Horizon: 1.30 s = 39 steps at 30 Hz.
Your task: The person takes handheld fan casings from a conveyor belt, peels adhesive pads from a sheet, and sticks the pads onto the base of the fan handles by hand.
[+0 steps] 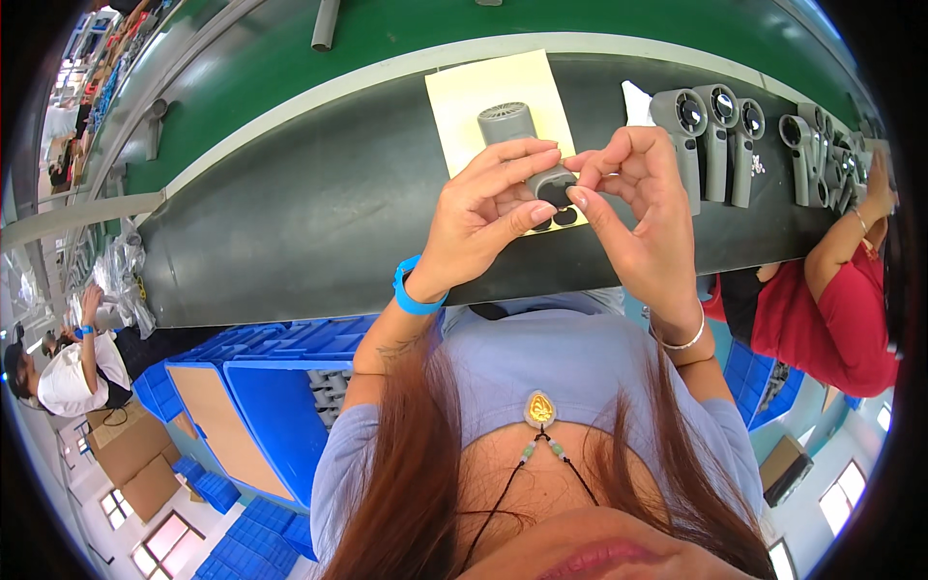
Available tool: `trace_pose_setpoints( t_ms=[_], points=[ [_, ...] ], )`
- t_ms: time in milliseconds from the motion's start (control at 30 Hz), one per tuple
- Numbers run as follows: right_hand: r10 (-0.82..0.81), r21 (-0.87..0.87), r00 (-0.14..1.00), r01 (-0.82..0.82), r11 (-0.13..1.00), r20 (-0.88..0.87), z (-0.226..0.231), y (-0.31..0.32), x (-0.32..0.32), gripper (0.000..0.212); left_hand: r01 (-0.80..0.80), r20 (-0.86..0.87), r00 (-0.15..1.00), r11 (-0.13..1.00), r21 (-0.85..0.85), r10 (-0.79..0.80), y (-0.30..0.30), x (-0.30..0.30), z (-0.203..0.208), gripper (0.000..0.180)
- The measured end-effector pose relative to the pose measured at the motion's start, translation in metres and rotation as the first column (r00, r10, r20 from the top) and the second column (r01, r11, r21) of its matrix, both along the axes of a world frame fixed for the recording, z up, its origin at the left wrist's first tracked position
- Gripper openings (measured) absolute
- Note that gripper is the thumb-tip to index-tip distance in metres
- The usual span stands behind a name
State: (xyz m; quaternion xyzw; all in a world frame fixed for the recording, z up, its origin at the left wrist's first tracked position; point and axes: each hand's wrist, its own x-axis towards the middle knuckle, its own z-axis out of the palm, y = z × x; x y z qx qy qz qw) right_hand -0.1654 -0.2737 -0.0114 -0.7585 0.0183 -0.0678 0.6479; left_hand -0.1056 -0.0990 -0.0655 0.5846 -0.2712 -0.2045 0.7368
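Observation:
My left hand point(488, 205) is wrapped round a grey handheld fan point(506, 124). The fan's round vented head points away from me, and its handle end faces me. On that end sits a black oval pad point(555, 188). At the pad's edge, the thumb and fingertips of my right hand point(633, 198) are pinched together. Beneath the fan lies a pale yellow sheet point(454, 97); more black oval pads point(565, 217) show near its lower edge, partly covered by my hands.
Several grey handheld fans point(715, 145) lie in rows to the right on the dark work surface point(290, 213). A white piece of paper point(636, 103) is beside them. A co-worker in red point(822, 309) stands at the right; another in white point(77, 372) is far left. Blue crates point(275, 416) stand below.

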Motion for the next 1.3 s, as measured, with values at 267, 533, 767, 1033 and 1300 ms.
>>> trace_pose_setpoints(
  t_ms=[267, 533, 767, 1033, 1300],
  points=[
    [-0.021, -0.008, 1.0, 0.021, 1.0, 0.012, 0.0, 0.001, 0.0, 0.032, -0.013, -0.025, 1.0, 0.999, -0.05, 0.011, -0.005, -0.002, -0.005, 0.039],
    [-0.038, -0.109, 0.999, 0.04, 0.993, 0.024, 0.002, 0.0, -0.002, 0.032, -0.027, -0.054, 0.998, 0.998, -0.06, 0.024, -0.009, -0.005, -0.001, 0.035],
    [-0.051, -0.405, 0.997, 0.068, 0.912, 0.053, 0.008, -0.002, -0.007, 0.036, -0.086, -0.083, 0.993, 0.993, -0.075, 0.08, -0.016, -0.011, 0.003, 0.033],
    [-0.063, -0.489, 0.992, 0.11, 0.866, 0.112, 0.01, 0.0, -0.008, 0.04, -0.084, -0.106, 0.991, 0.995, -0.061, 0.077, -0.016, -0.013, 0.002, 0.033],
    [-0.049, -0.672, 0.99, 0.124, 0.73, 0.13, 0.012, -0.002, -0.01, 0.045, -0.144, -0.088, 0.986, 0.988, -0.054, 0.139, -0.014, -0.014, 0.004, 0.029]
  ],
)
